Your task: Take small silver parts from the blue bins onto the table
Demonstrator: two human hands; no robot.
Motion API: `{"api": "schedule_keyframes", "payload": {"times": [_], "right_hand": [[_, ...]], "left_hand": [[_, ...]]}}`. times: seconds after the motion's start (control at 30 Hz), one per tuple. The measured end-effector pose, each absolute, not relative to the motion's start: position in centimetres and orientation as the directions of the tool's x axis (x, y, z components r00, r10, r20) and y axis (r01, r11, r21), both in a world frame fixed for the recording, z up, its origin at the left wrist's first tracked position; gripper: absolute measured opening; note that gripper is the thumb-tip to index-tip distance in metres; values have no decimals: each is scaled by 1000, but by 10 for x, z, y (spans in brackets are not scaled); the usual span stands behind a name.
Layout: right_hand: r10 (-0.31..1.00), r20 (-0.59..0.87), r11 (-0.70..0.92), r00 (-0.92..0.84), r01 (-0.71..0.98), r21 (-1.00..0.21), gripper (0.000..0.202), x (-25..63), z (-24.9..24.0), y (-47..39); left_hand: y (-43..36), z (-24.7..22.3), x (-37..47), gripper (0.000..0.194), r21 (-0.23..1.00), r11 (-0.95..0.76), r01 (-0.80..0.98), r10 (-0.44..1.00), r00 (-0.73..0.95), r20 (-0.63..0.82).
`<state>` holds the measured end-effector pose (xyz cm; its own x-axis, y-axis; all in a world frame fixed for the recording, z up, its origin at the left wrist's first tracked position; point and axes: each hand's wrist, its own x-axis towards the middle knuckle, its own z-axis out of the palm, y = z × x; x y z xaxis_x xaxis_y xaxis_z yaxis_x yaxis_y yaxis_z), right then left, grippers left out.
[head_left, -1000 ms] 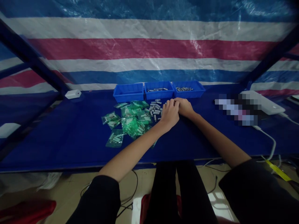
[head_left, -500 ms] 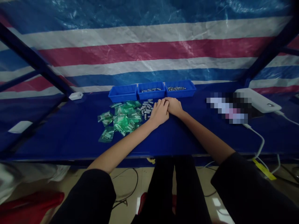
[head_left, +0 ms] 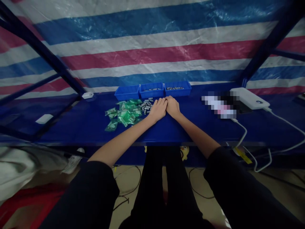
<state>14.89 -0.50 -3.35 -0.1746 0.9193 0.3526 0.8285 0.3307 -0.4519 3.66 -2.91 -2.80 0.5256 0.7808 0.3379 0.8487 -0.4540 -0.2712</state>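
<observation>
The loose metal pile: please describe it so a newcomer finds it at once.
On the blue table, find three blue bins. Nearer the camera, between green bags and left hand, lies the metal pile, silvery, neither bagged nor binned.

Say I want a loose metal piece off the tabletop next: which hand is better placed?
Probably the left hand: it is right beside the loose metal pieces, while the right hand is beyond it, farther from them. Whether either holds anything is hidden.

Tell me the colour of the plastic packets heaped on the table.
The packets are see-through green, as the head view shows.
</observation>
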Motion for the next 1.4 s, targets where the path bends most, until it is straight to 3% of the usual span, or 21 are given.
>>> {"api": "schedule_keyframes", "payload": {"times": [0.17,0.5,0.93,1.13,1.4], "right_hand": [[920,368,287,-134,871,-399,27,149,-34,-23],[924,339,281,-175,914,-294,23,145,-32,-39],[915,334,340,-224,874,-346,20,145,-32,-37],[925,307,334,-225,865,-373,22,145,-29,-40],[915,354,360,-194,789,-498,23,144,-34,-26]], "left_hand": [[-39,-34,43,46,-357,-387,850,771,511,381],[-54,-35,41,43,-344,-341,875,775,468,424],[-54,-33,37,39,-232,-249,940,851,326,410],[-52,-30,39,40,-256,-274,927,858,356,370],[-51,-30,36,37,-183,-266,946,853,320,413]]}}
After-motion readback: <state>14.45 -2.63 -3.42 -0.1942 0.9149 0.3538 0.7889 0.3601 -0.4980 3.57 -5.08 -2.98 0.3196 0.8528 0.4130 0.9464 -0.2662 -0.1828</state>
